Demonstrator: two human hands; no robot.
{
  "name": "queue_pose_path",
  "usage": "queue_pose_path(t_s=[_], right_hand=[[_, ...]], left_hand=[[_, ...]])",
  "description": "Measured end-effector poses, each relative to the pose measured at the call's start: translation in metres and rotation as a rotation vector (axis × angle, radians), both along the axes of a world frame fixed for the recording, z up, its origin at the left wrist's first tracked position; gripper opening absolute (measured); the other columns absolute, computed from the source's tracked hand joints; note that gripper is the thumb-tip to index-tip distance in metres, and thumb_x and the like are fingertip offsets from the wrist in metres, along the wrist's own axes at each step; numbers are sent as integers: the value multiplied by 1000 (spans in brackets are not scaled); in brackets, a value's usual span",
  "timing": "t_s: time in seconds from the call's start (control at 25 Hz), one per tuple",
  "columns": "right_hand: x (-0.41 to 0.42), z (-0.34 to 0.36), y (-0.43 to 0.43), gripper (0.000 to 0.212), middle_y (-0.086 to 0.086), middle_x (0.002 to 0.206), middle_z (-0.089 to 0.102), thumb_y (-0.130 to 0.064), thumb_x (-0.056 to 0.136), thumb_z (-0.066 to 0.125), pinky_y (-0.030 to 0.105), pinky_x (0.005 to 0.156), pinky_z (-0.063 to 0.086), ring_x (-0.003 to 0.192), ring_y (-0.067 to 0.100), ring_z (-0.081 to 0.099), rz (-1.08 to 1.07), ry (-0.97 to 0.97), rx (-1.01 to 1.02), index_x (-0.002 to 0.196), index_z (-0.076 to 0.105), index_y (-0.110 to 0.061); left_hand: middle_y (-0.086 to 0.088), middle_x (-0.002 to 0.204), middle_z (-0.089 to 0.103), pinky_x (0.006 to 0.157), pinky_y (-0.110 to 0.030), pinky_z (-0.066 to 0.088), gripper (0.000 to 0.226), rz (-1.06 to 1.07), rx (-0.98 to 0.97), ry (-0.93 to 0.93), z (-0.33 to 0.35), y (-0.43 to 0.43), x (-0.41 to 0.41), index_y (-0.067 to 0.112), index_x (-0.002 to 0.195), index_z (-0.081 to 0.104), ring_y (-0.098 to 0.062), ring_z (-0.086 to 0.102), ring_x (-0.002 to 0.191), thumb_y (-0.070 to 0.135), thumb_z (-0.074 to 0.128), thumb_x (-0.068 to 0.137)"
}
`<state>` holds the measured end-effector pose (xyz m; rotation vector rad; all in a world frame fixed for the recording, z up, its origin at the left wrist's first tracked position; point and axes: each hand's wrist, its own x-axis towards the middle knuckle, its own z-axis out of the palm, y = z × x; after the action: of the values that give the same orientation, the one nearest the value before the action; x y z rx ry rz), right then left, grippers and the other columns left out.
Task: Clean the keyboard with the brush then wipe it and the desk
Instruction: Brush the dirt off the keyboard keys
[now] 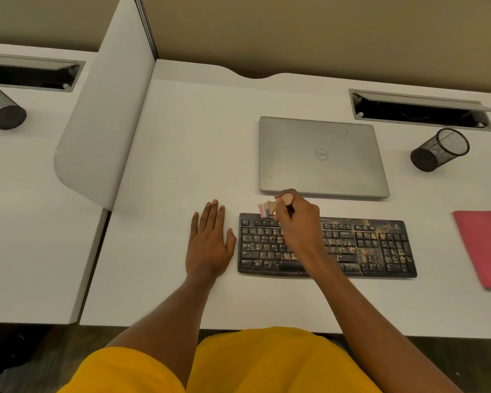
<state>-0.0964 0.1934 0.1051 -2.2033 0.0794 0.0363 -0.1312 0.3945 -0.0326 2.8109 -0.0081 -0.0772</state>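
Note:
A black keyboard [374,245] speckled with tan crumbs lies on the white desk [199,143]. My right hand [299,222] grips a small wooden-handled brush [270,208], its pale bristles at the keyboard's top left edge. Flat on the desk just left of the keyboard rests my left hand [210,242], fingers straight, holding nothing. A red cloth [485,245] lies folded at the right edge of the desk.
A closed silver laptop [321,157] sits behind the keyboard. A black mesh pen cup [440,150] stands at the back right, below an open cable slot [420,109]. A white divider panel [105,114] bounds the desk on the left; beyond it stands another mesh cup [0,109].

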Motion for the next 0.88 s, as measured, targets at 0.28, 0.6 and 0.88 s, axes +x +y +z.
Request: queue_pose_path(t_s=[0.28, 0.6, 0.88], right_hand=[[-1, 0, -2, 26, -1, 67, 63, -21, 103, 47, 33, 55, 46, 57, 7, 53, 79, 84, -56, 86, 62, -9], [-5, -8, 14, 21, 4, 75, 66, -25, 105, 44, 40, 56, 49, 64, 22, 60, 105, 81, -1, 100, 60, -15], [-2, -3, 15, 20, 3, 73, 66, -25, 105, 46, 38, 55, 48, 65, 24, 61, 91, 63, 67, 100, 64, -16]], left_hand=[[-3, 177, 7, 133, -45, 4, 69, 0, 4, -7, -1, 0, 0, 17, 168, 16, -15, -3, 163, 47, 25, 108], [-4, 177, 10, 133, -46, 6, 68, -1, 2, -17, 0, 0, -1, 15, 168, 19, -16, 0, 163, 46, 26, 107], [-5, 177, 11, 133, -47, 7, 67, -2, 9, -16, 0, 0, 0, 15, 167, 21, -17, 1, 163, 44, 28, 107]])
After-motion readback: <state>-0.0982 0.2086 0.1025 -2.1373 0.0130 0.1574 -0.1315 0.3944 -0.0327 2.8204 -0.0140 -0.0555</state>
